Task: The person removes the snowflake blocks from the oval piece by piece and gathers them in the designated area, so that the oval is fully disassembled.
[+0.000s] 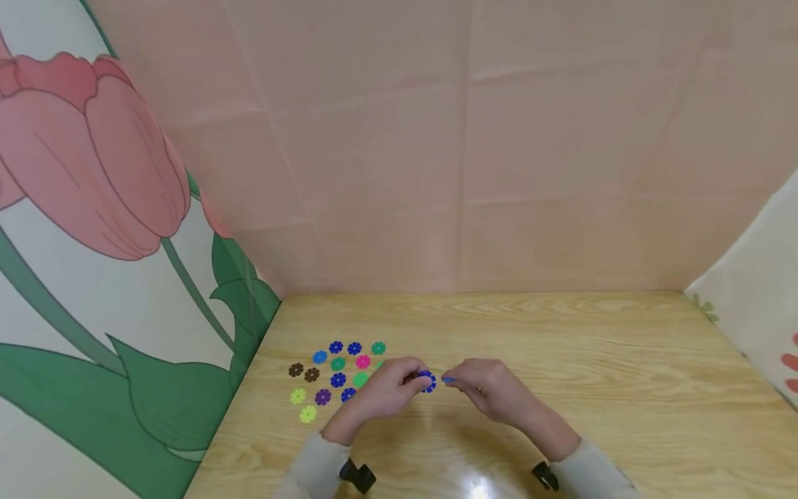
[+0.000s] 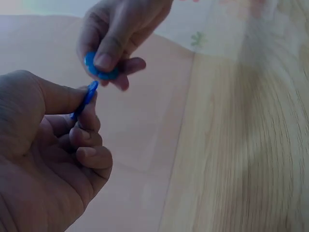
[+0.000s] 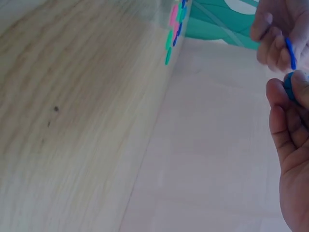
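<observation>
My left hand (image 1: 391,388) pinches a dark blue notched disc (image 1: 429,382) between thumb and forefinger; in the left wrist view that disc (image 2: 87,99) is seen nearly edge-on. Just to its right, my right hand (image 1: 495,389) pinches a lighter blue disc (image 1: 448,380). The left wrist view shows this lighter disc (image 2: 100,67) tilted under the thumb, close to the dark blue one. A small gap parts the two discs in the head view. In the right wrist view the dark blue disc (image 3: 290,53) stands edge-on above the lighter disc (image 3: 288,87), which fingers partly cover.
Several flower-like notched discs lie flat on the wooden table (image 1: 592,360) to the left, among them a pink one (image 1: 363,362), a brown one (image 1: 296,370), a purple one (image 1: 323,397) and a yellow one (image 1: 308,414). A pinkish cloth (image 1: 461,173) hangs behind the table.
</observation>
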{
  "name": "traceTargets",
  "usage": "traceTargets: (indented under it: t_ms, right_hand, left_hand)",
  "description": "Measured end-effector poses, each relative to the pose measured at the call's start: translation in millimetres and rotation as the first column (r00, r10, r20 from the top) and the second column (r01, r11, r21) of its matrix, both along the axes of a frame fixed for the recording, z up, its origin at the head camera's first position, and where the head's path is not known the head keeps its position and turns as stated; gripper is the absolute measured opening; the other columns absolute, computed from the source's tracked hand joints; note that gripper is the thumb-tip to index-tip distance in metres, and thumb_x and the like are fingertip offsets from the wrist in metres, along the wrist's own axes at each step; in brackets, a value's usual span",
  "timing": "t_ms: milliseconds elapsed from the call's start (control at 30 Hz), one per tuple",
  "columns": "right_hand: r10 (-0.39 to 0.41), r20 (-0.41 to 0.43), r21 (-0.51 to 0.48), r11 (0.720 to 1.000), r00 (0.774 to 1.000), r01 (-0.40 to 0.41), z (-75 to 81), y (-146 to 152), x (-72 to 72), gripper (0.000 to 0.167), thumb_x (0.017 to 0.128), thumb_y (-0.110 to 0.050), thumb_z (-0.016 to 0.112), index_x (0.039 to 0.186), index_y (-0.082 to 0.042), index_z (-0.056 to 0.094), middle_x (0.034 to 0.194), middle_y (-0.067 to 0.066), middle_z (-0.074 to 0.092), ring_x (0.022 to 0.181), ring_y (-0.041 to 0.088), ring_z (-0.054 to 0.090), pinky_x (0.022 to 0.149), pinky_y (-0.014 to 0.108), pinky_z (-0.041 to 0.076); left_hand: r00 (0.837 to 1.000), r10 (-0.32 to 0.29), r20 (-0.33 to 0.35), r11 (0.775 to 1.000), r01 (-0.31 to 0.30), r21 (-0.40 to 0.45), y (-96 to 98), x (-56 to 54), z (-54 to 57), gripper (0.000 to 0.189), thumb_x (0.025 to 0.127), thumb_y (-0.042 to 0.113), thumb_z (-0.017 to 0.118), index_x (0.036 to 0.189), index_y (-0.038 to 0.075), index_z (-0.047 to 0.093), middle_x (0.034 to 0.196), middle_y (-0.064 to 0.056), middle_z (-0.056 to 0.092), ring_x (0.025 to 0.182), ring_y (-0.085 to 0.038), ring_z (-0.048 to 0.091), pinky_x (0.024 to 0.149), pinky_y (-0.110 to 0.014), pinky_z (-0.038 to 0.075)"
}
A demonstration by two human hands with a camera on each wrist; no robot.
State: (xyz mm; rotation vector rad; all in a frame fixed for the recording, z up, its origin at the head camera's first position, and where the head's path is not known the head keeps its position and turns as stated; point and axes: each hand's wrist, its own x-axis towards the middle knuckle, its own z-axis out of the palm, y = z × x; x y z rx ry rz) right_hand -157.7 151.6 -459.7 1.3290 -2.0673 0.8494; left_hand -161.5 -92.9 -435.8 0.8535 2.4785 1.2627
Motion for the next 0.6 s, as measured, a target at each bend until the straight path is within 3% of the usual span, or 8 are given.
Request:
traceTargets:
  t_ms: [133,267,400,600]
  right_hand:
    - [-0.037,0.114,0.008,0.999,0.993,0.036,3.9,-2,-4.4,0.013,0.095,0.001,0.067,0.103,-0.007,0.073,0.088,-0.001,0.074,0.071,0.008,0.068,0.067,0.017,0.055]
    - [-0.056,0.326,0.018,0.998,0.944,0.053,2.5,-7,-16.8,0.017,0.099,0.003,0.06,0.108,-0.006,0.071,0.092,0.001,0.074,0.074,0.009,0.07,0.068,0.024,0.057]
    - [-0.053,0.494,0.023,0.999,0.868,0.048,-3.2,-14,-35.9,0.017,0.104,-0.002,0.052,0.111,-0.001,0.068,0.096,0.006,0.074,0.077,0.013,0.071,0.07,0.032,0.06]
    - [-0.036,0.695,-0.006,0.998,0.718,0.056,-12.4,-21,-65.6,0.011,0.106,-0.005,0.051,0.11,-0.001,0.06,0.1,0.016,0.074,0.078,0.02,0.074,0.074,0.042,0.061]
  left_hand:
    - [0.999,0.046,0.013,0.999,-0.045,-0.017,-19.0,-1.9,-3.9,0.015,0.103,0.028,0.06,0.097,0.019,0.07,0.081,0.006,0.061,0.069,-0.007,0.052,0.059,-0.022,0.045]
    - [0.994,0.1,0.039,0.995,-0.099,-0.025,-45.3,-4.4,-12.2,0.014,0.1,0.029,0.066,0.096,0.018,0.073,0.085,0.003,0.066,0.074,-0.012,0.06,0.063,-0.027,0.052]
    - [0.983,0.174,0.051,0.984,-0.173,-0.036,-76.2,-5.0,-22.1,0.012,0.1,0.023,0.066,0.101,0.013,0.072,0.084,0.002,0.064,0.077,-0.017,0.064,0.066,-0.03,0.056]
    - [0.96,0.27,0.069,0.963,-0.269,-0.024,-116.2,-1.8,-37.4,0.016,0.098,0.013,0.068,0.112,0.005,0.067,0.084,-0.001,0.066,0.077,-0.016,0.067,0.065,-0.028,0.056]
